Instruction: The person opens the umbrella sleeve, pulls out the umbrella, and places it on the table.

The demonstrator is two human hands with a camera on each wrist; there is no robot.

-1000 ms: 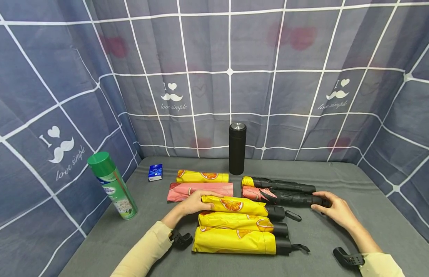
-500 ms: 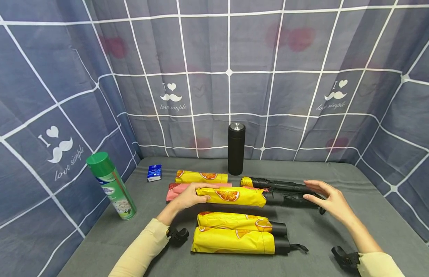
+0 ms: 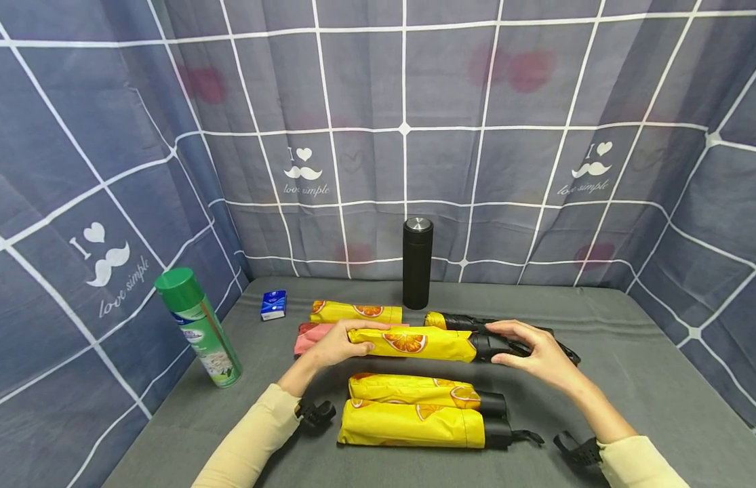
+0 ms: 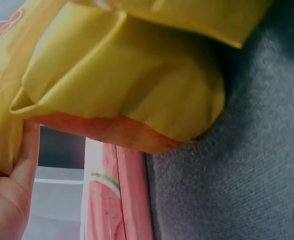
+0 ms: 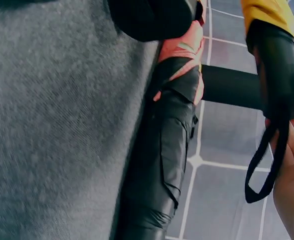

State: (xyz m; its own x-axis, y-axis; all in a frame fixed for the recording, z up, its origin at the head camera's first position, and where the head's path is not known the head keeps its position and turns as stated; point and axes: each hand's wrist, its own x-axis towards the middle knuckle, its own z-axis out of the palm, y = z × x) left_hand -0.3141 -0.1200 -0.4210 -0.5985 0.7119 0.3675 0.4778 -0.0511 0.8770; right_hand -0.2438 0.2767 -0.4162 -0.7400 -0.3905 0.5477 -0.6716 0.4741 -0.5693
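A folded yellow umbrella [image 3: 412, 343] with orange-slice prints is raised off the table in the head view, partly covering a pink one behind it. My left hand [image 3: 335, 346] grips its sleeved end. My right hand [image 3: 536, 352] has thumb and fingers about its black handle [image 5: 279, 75], from which a wrist loop [image 5: 259, 175] hangs. Two more yellow umbrellas, one nearer [image 3: 412, 425] and one farther [image 3: 414, 390], lie in front. Behind are a pink sleeve [image 5: 184, 47] on a black-ended umbrella, a watermelon-print pink sleeve [image 4: 132, 195] and a short yellow sleeve [image 3: 356, 312].
A black thermos [image 3: 418, 264] stands at the back near the curtain. To the left are a green spray can [image 3: 199, 329] and a small blue packet [image 3: 273, 305]. Grey cloth [image 3: 628, 339] covers the table, and a checked curtain [image 3: 378, 163] encloses it.
The yellow umbrella has been lifted away from the other two toward the back by my left hand. My right hand has left the black umbrella's end and moved left onto the yellow umbrella's handle.
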